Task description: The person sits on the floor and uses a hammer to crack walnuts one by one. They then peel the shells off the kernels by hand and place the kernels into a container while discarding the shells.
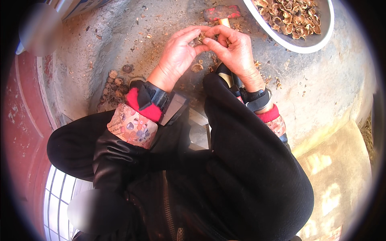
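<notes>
My left hand (180,50) and my right hand (236,46) meet above the concrete floor, fingertips close together. Between them is a small piece of cracked walnut (201,37), partly covered by the fingers. Just beyond the right hand lies a hammer (222,14) with a worn red head, most of its wooden handle hidden behind that hand. A loose half shell (197,67) rests on the floor below the hands. Farther right, a white-rimmed basin (297,48) holds many empty walnut shells (289,19).
A heap of whole walnuts (112,87) sits on the floor by my left foot. Shell crumbs are scattered around the hammer. My bent knees in black trousers (247,144) frame the working spot. A red painted surface (25,120) runs along the left side.
</notes>
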The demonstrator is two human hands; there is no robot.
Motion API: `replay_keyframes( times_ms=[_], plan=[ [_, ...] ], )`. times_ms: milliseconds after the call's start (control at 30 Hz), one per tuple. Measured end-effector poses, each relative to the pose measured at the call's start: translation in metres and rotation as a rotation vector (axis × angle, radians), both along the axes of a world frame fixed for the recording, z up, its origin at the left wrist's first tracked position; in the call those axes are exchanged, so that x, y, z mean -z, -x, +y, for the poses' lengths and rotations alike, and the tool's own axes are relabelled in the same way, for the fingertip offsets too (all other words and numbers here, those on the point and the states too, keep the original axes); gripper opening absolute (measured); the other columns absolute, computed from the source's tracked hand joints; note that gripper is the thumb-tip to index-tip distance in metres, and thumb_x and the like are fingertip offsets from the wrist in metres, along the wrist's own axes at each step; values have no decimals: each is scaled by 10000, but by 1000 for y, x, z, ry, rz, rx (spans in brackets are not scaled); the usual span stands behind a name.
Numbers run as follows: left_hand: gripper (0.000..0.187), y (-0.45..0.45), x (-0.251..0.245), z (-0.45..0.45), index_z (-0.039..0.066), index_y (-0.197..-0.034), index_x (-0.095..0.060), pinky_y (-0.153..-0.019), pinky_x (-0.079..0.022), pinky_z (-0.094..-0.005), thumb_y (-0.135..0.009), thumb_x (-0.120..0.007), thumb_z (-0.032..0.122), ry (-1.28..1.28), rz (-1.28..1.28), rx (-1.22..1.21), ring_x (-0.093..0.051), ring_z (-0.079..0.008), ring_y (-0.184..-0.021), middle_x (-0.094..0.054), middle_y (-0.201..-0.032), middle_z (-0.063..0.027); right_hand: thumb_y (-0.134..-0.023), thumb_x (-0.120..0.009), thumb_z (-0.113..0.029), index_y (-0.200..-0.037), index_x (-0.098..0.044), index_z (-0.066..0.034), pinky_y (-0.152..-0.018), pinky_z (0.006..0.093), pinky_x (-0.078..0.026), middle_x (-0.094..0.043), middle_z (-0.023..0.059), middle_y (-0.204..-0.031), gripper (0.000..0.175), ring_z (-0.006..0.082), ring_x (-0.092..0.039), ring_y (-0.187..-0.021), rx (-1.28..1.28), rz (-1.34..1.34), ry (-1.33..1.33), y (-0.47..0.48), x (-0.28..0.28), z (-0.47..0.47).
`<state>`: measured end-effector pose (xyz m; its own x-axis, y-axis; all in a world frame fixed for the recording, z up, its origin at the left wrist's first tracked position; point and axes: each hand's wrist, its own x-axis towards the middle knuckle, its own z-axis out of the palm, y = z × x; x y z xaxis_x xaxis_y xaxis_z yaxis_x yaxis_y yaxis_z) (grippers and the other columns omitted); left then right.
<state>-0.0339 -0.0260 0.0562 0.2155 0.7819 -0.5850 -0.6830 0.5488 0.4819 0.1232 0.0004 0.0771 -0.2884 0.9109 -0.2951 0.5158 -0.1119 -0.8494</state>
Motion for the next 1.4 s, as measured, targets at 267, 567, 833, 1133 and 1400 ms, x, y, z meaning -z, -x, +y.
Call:
replay_keyframes(
  times_ms=[267, 567, 833, 1133, 1400],
  plan=[
    [189, 2, 9, -5, -7, -1048, -611, -836, -516, -342, -916, -530, 101, 3, -26, 19, -605, -179, -952, -629, -1046, -108, -744, -672, -215, -891, -675, -133, -506, 336, -454, -518, 64, -525, 168, 222, -567, -503, -93, -148, -27, -1, -9, 5],
    [148, 0, 4, -4, 8, -1005, -614, -797, -524, -321, -902, -561, 101, 11, 66, 41, -605, -160, -910, -623, -985, -78, -740, -669, -204, -853, -661, -99, -513, 337, -456, -529, 75, -533, 154, 213, -571, -506, -93, -132, 10, -2, -15, 8],
    [114, -2, 2, -3, 29, -961, -635, -737, -522, -282, -886, -592, 104, -26, 129, 37, -609, -138, -861, -627, -927, -53, -732, -665, -177, -860, -641, -92, -506, 343, -443, -526, 72, -530, 155, 219, -565, -511, -138, -155, -24, -1, -11, 9],
    [121, 0, 2, -4, 33, -971, -627, -736, -519, -289, -890, -590, 115, 48, 44, -10, -604, -142, -852, -616, -954, -49, -728, -667, -164, -888, -642, -97, -479, 321, -412, -478, 42, -494, 176, 175, -505, -462, -116, -75, 50, -4, -12, 9],
    [128, 1, 2, -4, 37, -977, -627, -757, -521, -308, -895, -583, 124, 49, 5, -28, -599, -156, -903, -615, -970, -59, -751, -681, -173, -871, -646, -89, -461, 273, -378, -463, -6, -502, 150, 92, -456, -463, -34, 52, 49, -3, 0, 3]
  ],
)
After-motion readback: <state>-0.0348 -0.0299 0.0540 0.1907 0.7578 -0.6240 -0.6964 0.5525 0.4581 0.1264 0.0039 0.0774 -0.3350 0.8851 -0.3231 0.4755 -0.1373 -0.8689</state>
